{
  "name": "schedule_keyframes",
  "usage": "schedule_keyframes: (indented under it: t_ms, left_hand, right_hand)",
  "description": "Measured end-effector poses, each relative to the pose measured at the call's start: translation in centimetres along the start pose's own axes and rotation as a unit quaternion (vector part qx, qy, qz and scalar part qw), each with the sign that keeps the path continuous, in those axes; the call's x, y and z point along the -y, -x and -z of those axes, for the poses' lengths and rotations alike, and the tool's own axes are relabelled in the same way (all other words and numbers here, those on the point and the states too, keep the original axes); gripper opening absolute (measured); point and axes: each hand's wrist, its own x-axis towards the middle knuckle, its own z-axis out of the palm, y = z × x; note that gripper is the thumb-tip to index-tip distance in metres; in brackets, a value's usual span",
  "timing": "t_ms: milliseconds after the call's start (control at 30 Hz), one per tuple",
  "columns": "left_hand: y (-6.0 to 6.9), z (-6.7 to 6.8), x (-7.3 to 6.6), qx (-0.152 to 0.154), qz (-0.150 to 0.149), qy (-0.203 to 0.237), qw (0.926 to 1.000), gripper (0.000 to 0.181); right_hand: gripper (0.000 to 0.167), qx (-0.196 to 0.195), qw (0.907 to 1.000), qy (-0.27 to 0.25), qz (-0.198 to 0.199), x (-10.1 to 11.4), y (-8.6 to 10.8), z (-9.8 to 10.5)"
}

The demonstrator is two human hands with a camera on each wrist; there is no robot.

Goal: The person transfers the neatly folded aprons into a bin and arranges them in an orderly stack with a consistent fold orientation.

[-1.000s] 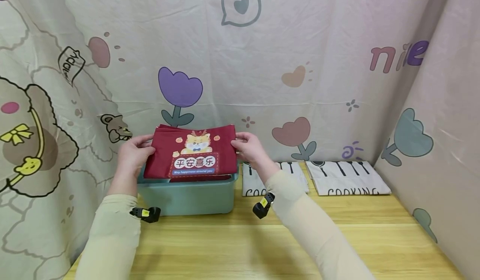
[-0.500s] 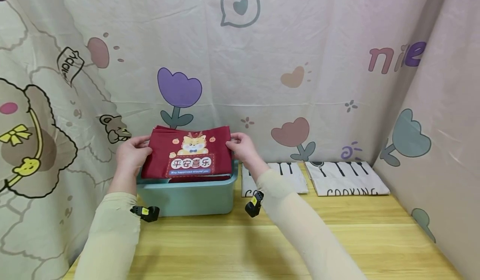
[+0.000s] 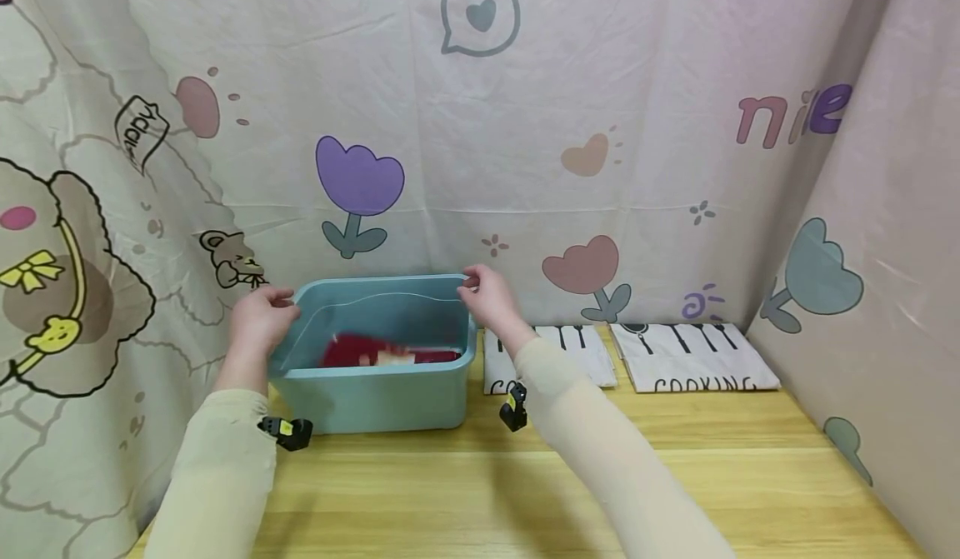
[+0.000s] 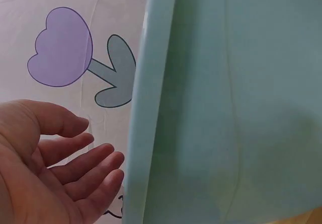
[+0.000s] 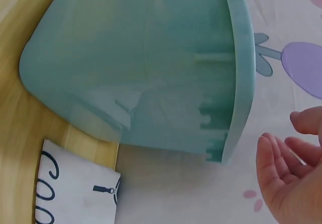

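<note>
A teal plastic storage box (image 3: 375, 401) stands on the table. Deep inside it lies a folded dark red cloth with a cartoon print (image 3: 352, 349), blurred and partly hidden by the front wall. At the box's left rim is my left hand (image 3: 262, 321), which holds nothing; in the left wrist view its fingers (image 4: 95, 181) are loosely bent beside the rim. My right hand (image 3: 495, 301) is at the back right corner, also with nothing in it. The right wrist view has that hand (image 5: 297, 168) just apart from the rim, fingers relaxed.
Two folded white cloths with black cutlery prints, a nearer one (image 3: 551, 355) and a farther one (image 3: 697, 359), lie right of the box. Behind is a printed curtain (image 3: 480, 126). The wooden table (image 3: 420, 492) extends in front.
The red cloth, held up between both hands over the box, has been let go and dropped inside. Both hands stay near the rim. Earlier, the right hand moved slightly left.
</note>
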Motion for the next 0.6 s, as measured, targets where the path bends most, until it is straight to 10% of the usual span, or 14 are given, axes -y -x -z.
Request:
schedule_keyframes:
  t_ms: [600]
  left_hand:
    - [1.7,-2.1,-1.0,0.024,-0.128,-0.045,0.9904,0.051]
  right_hand:
    - [0.037,0.015,0.9892,0.052,0.136,-3.6,1.6,2.3]
